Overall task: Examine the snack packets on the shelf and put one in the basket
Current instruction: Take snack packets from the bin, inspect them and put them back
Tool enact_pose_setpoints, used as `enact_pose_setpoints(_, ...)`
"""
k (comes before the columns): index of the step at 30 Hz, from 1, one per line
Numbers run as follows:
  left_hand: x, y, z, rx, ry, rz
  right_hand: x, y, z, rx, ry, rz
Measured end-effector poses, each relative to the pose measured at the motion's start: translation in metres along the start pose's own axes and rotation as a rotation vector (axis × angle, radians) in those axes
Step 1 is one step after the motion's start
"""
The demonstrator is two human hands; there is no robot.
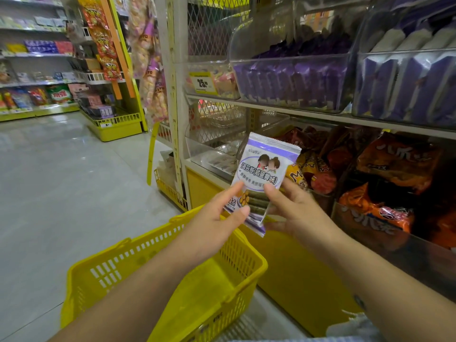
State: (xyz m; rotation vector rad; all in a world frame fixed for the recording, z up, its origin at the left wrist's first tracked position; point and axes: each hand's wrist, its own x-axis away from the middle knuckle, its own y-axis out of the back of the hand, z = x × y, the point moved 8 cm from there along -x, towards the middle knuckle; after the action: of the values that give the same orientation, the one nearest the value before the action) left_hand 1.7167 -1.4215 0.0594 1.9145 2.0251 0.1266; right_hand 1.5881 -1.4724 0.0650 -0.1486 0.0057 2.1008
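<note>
A white and purple snack packet (pixel 265 166) with a cartoon picture stands upright in front of the shelf, held by both hands. My left hand (pixel 217 218) pinches its lower left corner between thumb and fingers. My right hand (pixel 296 211) pinches its lower right side, thumb on the front. Below the hands a yellow plastic basket (pixel 138 262) hangs from my left forearm, and nothing shows inside it. Clear bins on the upper shelf hold rows of purple packets (pixel 291 80).
Orange snack bags (pixel 394 166) fill the lower shelf bins at right. A yellow price tag (pixel 203 83) reading 25 sits on the upper bin. The grey aisle floor (pixel 61 181) opens to the left, with more yellow shelving (pixel 116 124) beyond.
</note>
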Motion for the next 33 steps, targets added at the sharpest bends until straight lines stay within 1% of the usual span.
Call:
enact_pose_setpoints(3, 0.002, -0.015, 0.004, 0.192, 0.062, 0.05, 0.004, -0.019, -0.001, 0.03, 0.0, 0.116)
enact_pose_setpoints(5, 0.003, -0.021, 0.005, 0.261, 0.086, 0.074, 0.005, -0.026, -0.006, 0.049, -0.032, 0.167)
enact_pose_setpoints(7, 0.003, -0.019, 0.007, 0.345, 0.119, 0.055, 0.003, -0.023, -0.007, 0.128, -0.014, 0.137)
enact_pose_setpoints(9, 0.002, -0.014, 0.009, 0.448, 0.146, 0.058, -0.001, -0.011, -0.004, 0.237, 0.026, 0.049)
enact_pose_setpoints(10, 0.002, -0.012, 0.009, 0.489, 0.164, 0.081, -0.003, -0.005, -0.002, 0.251, 0.04, 0.007)
enact_pose_setpoints(12, 0.003, -0.013, 0.01, 0.55, 0.197, 0.17, -0.005, 0.004, 0.0, 0.174, 0.041, -0.042)
enact_pose_setpoints(14, 0.005, -0.016, 0.012, 0.566, 0.216, 0.252, -0.006, 0.009, 0.003, 0.075, 0.067, -0.061)
enact_pose_setpoints(15, 0.005, -0.016, 0.014, 0.555, 0.224, 0.26, -0.005, 0.01, 0.006, 0.059, 0.104, -0.061)
enact_pose_setpoints(16, 0.005, -0.014, 0.017, 0.538, 0.227, 0.253, -0.003, 0.011, 0.011, 0.072, 0.15, -0.06)
enact_pose_setpoints(19, 0.003, -0.01, 0.023, 0.479, 0.226, 0.208, 0.002, 0.007, 0.021, 0.217, 0.282, -0.041)
enact_pose_setpoints(24, 0.001, -0.005, 0.03, 0.471, 0.231, 0.14, 0.009, -0.005, 0.029, 0.331, 0.354, 0.002)
enact_pose_setpoints(26, 0.001, -0.002, 0.031, 0.508, 0.225, 0.137, 0.008, -0.006, 0.028, 0.264, 0.296, 0.046)
enact_pose_setpoints(29, -0.002, 0.006, 0.032, 0.623, 0.219, 0.132, 0.006, -0.005, 0.019, -0.051, 0.055, 0.135)
enact_pose_setpoints(30, -0.004, 0.01, 0.033, 0.67, 0.222, 0.116, 0.007, -0.007, 0.017, -0.12, -0.006, 0.156)
enact_pose_setpoints(33, -0.007, 0.02, 0.038, 0.765, 0.248, 0.066, 0.009, -0.009, 0.011, -0.259, -0.11, 0.182)
